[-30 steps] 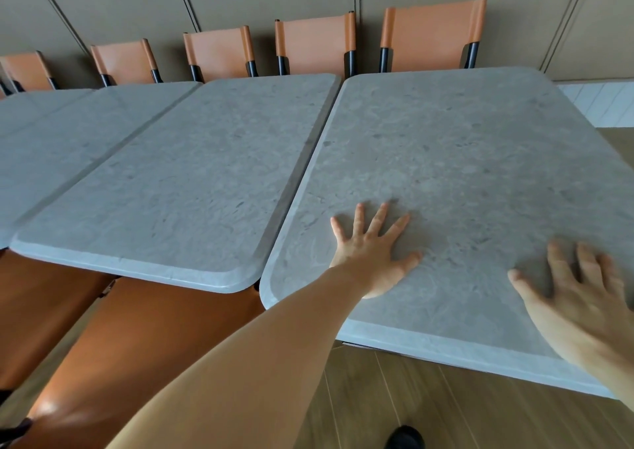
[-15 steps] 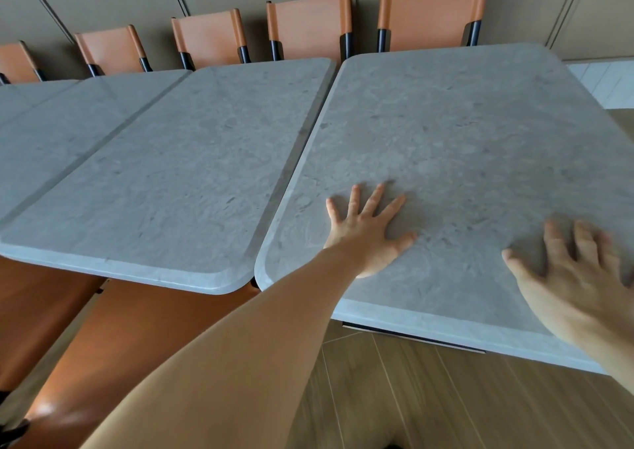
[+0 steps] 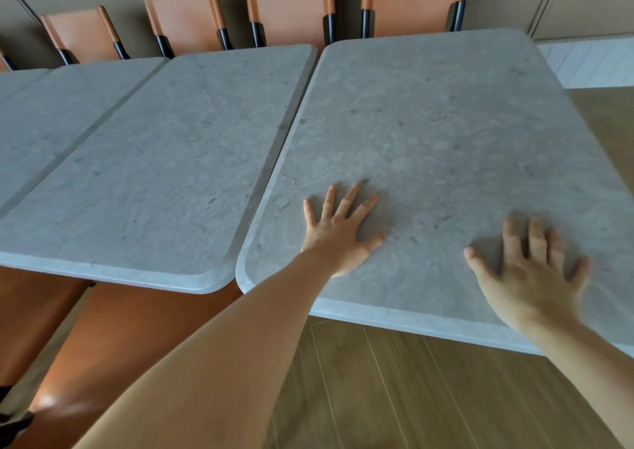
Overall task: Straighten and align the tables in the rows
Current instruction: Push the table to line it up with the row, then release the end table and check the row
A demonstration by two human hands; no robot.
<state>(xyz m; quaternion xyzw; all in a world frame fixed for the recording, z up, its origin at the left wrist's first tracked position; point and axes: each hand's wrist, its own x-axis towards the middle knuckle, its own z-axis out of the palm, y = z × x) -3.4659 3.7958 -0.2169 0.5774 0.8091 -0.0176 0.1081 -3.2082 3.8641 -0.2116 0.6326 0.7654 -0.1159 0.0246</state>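
A row of grey stone-topped tables runs from right to left. The rightmost table [image 3: 446, 132] sits at an angle to its neighbour [image 3: 178, 160]: its near edge sticks out further toward me and slants. A narrow gap separates the two tops. My left hand [image 3: 339, 232] lies flat with fingers spread on the rightmost table near its left edge. My right hand [image 3: 528, 270] presses flat on the same top near the front right, slightly blurred.
Orange chairs with black frames [image 3: 291, 5] line the far side against a brown panelled wall. Orange chair backs [image 3: 113, 338] stand under the near edge on the left. Wooden floor [image 3: 394, 397] lies below me, and a white ledge [image 3: 590, 60] is at the far right.
The rightmost table's near left corner has closed in on the neighbouring table, narrowing the gap. Both hands have stayed flat on the top, and my right hand has shifted left.
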